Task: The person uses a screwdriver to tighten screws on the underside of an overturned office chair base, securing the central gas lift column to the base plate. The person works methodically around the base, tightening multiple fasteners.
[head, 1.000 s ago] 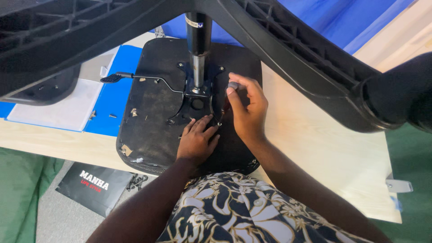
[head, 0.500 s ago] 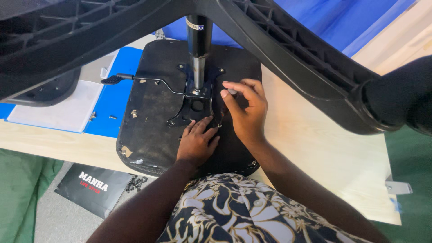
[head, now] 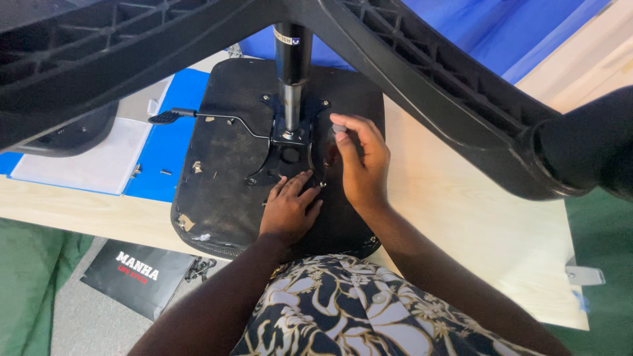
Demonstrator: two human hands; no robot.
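My left hand lay flat, fingers spread, steadying the upturned seat near the mounting plate. My right hand pinched a small fastener at the plate's right edge; best kept straight, turned gently.

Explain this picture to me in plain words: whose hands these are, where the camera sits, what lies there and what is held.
The camera is worn on a person's head and looks down at their own bare hands. An upside-down black office chair seat lies on a pale wooden table, its metal gas column and black star-shaped plastic legs rising toward the camera. The left hand rests flat on the seat by the metal bracket. The right hand pinches a small grey part, too small to identify.
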